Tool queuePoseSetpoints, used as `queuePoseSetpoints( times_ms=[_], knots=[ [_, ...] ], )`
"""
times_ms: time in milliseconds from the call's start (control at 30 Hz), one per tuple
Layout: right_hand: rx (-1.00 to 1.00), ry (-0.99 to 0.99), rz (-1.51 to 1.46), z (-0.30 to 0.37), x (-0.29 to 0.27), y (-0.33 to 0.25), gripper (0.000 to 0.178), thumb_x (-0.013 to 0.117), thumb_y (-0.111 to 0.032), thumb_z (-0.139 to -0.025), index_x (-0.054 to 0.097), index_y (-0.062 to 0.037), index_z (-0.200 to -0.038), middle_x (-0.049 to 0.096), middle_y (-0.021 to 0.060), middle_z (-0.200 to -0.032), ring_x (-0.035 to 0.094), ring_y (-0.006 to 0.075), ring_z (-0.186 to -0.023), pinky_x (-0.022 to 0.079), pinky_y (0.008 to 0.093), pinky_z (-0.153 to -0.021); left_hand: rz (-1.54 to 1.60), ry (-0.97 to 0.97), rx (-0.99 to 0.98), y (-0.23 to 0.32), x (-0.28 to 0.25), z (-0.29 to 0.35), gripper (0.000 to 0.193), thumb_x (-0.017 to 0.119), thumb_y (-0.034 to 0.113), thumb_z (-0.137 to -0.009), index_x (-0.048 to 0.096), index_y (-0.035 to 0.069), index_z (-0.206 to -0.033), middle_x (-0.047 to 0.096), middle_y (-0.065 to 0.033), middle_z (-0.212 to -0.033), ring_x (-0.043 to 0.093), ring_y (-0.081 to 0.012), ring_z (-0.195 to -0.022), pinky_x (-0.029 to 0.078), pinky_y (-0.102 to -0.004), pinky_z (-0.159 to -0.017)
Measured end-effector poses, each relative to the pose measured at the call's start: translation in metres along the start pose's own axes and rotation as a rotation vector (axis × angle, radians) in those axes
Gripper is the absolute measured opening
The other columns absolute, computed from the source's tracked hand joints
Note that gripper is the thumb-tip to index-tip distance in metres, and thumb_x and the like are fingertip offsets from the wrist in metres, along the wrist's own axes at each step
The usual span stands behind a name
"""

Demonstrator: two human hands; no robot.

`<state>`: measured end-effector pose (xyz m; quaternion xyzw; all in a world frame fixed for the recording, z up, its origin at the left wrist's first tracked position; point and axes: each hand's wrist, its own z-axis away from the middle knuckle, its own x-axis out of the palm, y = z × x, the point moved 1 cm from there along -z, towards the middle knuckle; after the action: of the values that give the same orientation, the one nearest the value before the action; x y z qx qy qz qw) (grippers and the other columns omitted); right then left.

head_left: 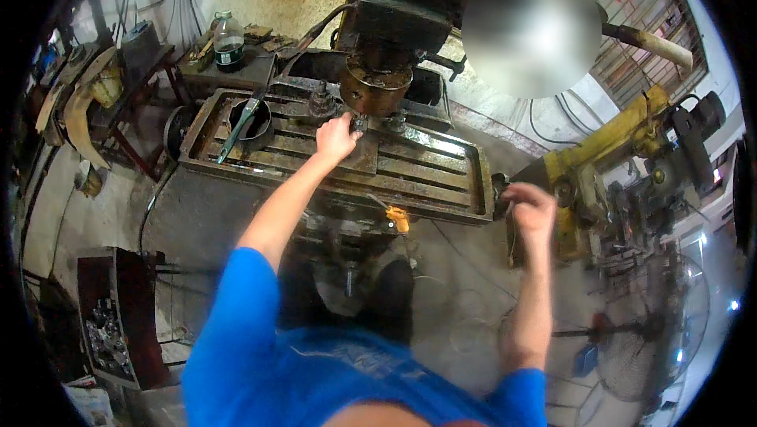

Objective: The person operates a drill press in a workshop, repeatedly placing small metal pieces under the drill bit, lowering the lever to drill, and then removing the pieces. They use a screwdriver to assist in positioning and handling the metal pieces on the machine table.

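My left hand [337,140] reaches over the machine table [441,179], just under the rusty spindle head [377,84]. Its fingers are closed on a small metal part [359,123], whose shape is mostly hidden by the hand. At the table's right end, my right hand [531,205] is beside a dark crank [500,184]. Motion smears its bent fingers, and I cannot tell whether they touch the crank. On the table's left half stands a dark round pot [259,134] with a green-handled brush [241,129] lying across it.
An orange-yellow object [397,218] hangs at the table's front edge. A clear bottle [228,42] stands on the bench behind left. Metal pieces fill a dark red box [122,324] at lower left. To the right are a yellow machine [587,159] and a wire-caged fan [650,328].
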<state>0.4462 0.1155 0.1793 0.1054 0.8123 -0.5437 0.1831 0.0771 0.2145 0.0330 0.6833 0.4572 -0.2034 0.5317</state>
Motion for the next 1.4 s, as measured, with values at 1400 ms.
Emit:
queuePoseSetpoints(
  times_ms=[1400],
  knots=[
    [-0.850,0.431,-0.188,-0.043,-0.019,-0.116,0.021,0.052,-0.021,-0.072,0.044,-0.0020,-0.070,0.042,0.0064,-0.069,0.048,0.0244,-0.080,0.029,0.0550,-0.098,-0.030,-0.025,-0.073,-0.022,0.006,-0.016,0.029,0.071,0.027,-0.064,0.064,0.002,-0.077,0.063,-0.0176,-0.081,0.062,-0.0326,-0.077,0.049,-0.0423,-0.067]
  ],
)
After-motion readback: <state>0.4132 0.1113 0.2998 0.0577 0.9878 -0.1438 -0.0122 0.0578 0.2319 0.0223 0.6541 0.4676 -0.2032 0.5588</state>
